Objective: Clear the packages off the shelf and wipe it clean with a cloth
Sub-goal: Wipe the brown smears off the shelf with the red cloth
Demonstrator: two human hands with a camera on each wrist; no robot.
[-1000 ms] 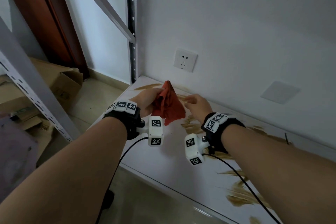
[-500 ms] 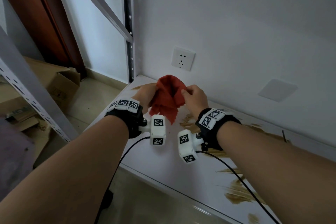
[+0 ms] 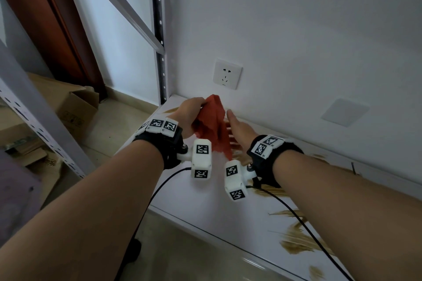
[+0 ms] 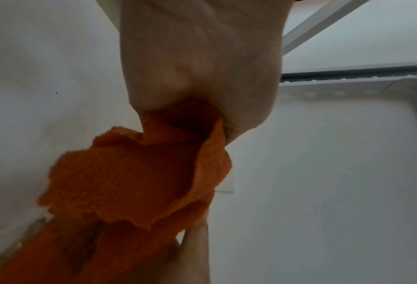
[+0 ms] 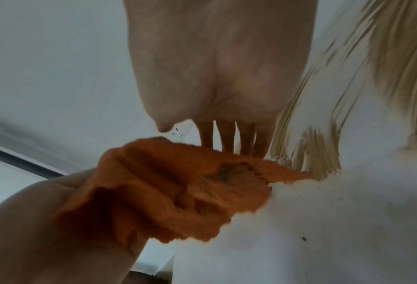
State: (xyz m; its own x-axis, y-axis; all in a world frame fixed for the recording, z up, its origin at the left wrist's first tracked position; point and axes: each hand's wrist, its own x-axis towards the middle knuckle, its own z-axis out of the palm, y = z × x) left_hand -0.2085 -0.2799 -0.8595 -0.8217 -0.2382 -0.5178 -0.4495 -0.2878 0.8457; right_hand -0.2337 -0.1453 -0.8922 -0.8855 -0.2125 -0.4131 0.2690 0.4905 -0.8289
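An orange-red cloth [image 3: 211, 125] hangs bunched above the left end of the white shelf [image 3: 205, 203]. My left hand [image 3: 190, 113] grips its top; in the left wrist view the cloth [image 4: 139, 178] spills out of the curled left hand [image 4: 197, 76]. My right hand [image 3: 237, 129] is beside the cloth with straight fingers [image 5: 229, 138], flat against its right side, holding nothing. The cloth [image 5: 178, 192] shows a dark stain. Brown smears [image 3: 299, 242] streak the shelf. No packages are in view on the shelf.
A white wall with a socket [image 3: 227, 73] stands right behind the shelf. A black perforated rack post [image 3: 159, 29] rises at the shelf's left rear corner. Cardboard boxes [image 3: 68, 102] lie on the floor to the left. Black cables [image 3: 296, 214] trail from both wrists.
My right hand has let go of the cloth and straightened its fingers beside it. The left hand keeps its hold and has lifted the cloth a little towards the wall.
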